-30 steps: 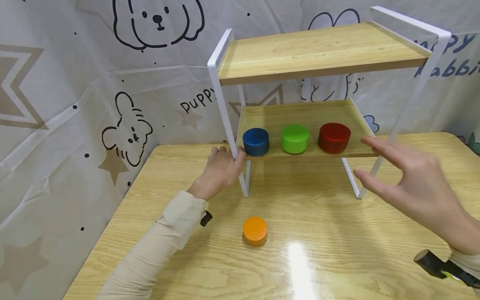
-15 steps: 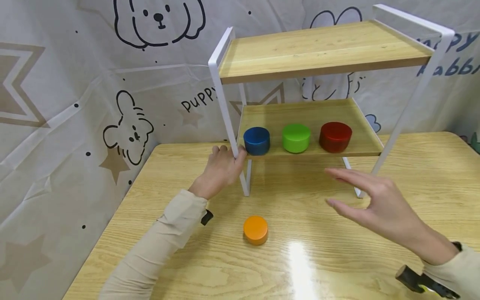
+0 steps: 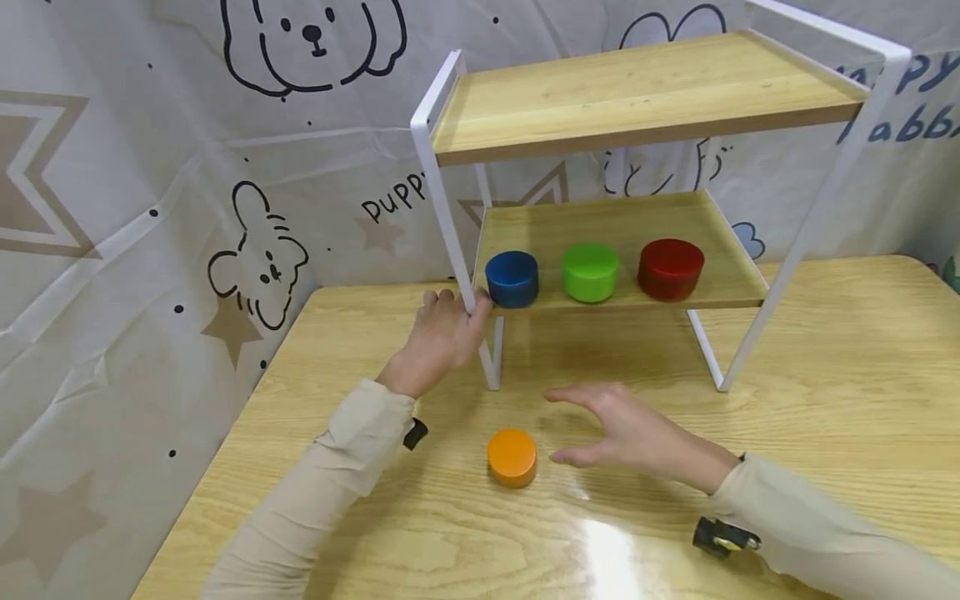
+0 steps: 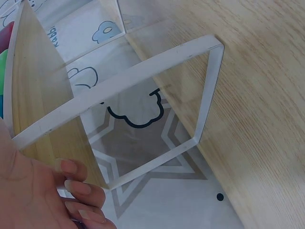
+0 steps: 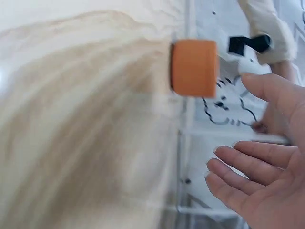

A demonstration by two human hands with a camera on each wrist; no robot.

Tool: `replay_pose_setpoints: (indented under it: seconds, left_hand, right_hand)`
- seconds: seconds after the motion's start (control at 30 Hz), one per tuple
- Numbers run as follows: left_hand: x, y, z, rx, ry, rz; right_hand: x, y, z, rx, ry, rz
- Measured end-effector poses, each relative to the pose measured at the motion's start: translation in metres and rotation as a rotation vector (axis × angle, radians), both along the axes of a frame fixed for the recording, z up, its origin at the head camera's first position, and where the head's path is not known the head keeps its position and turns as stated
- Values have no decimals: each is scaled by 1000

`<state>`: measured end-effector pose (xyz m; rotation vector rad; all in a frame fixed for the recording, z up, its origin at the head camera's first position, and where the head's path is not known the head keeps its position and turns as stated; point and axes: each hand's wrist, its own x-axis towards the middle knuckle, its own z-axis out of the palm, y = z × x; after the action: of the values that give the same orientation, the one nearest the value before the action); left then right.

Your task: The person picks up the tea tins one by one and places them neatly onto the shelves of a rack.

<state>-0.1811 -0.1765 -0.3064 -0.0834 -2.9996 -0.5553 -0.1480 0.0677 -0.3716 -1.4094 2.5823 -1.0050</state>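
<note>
An orange cylinder (image 3: 512, 458) stands on the table in the head view. Just right of it hovers my right hand (image 3: 622, 429), thumb and fingers spread apart with nothing between them. The right wrist view shows the same orange cylinder (image 5: 194, 68) beyond the open palm. With my left hand (image 3: 442, 337) I grip the two-tier shelf (image 3: 645, 96) at its left front post, by the lower board's corner. In the left wrist view, the left fingers (image 4: 81, 191) curl beside the white frame. On the lower board sit a blue cylinder (image 3: 512, 280), a green cylinder (image 3: 591, 273) and a red cylinder (image 3: 671, 270).
The wooden table (image 3: 825, 367) extends around the shelf's white legs. Behind it hangs a pale cloth (image 3: 337, 167) printed with cartoon animals and stars. A small black device (image 3: 723, 536) is strapped at the right sleeve.
My right hand has swept left and down from the shelf's right post to beside the orange cylinder. My left hand keeps its hold on the shelf, and the cylinders stay in place.
</note>
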Motion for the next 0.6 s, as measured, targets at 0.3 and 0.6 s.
replay_pose_setpoints:
  seconds: [0.3,0.6]
  left_hand:
    - [0,2,2,23,1,18]
    - [-1,0,0,-7,10,2]
  right_hand:
    - [4,-30,-18,60,-38,111]
    - [7,-44,-23,42,-69,155]
